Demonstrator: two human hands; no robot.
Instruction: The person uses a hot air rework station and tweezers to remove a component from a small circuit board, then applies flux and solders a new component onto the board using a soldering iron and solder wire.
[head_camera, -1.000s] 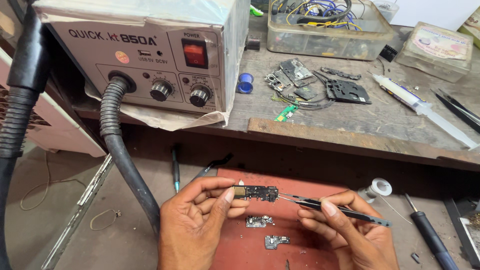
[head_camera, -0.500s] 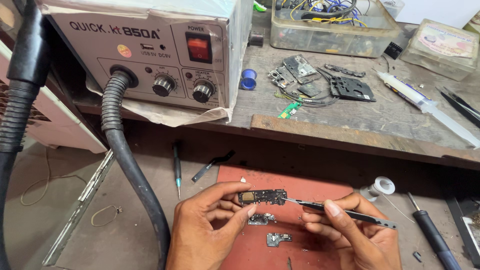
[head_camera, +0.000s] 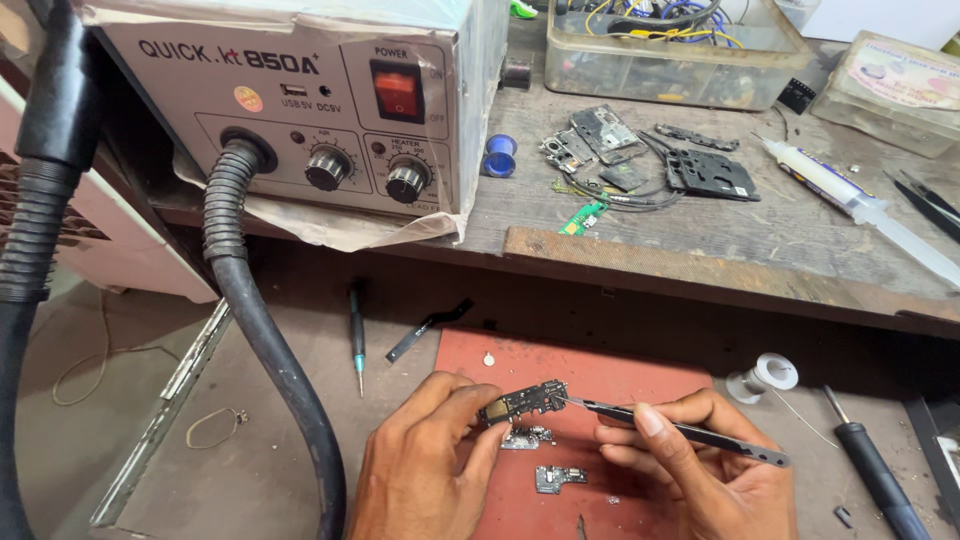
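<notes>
My left hand (head_camera: 430, 465) pinches a small dark circuit board (head_camera: 525, 400) by its left end and holds it just above a red work mat (head_camera: 610, 375). In my right hand (head_camera: 700, 470) is a pair of black tweezers (head_camera: 680, 430), and their tip touches the board's right end. Two small metal parts (head_camera: 527, 437) (head_camera: 558, 479) lie on the mat under the board.
A grey hot-air station (head_camera: 300, 100) with a black hose (head_camera: 265, 340) stands on the upper shelf at left. A screwdriver (head_camera: 356, 335), solder spool (head_camera: 765, 377), black-handled tool (head_camera: 875, 470), syringe (head_camera: 860, 205), phone parts (head_camera: 640, 155) and clear plastic boxes (head_camera: 670, 50) are around.
The view has shifted slightly. My hands have stayed together, with the tweezers' tip still at the board's right end.
</notes>
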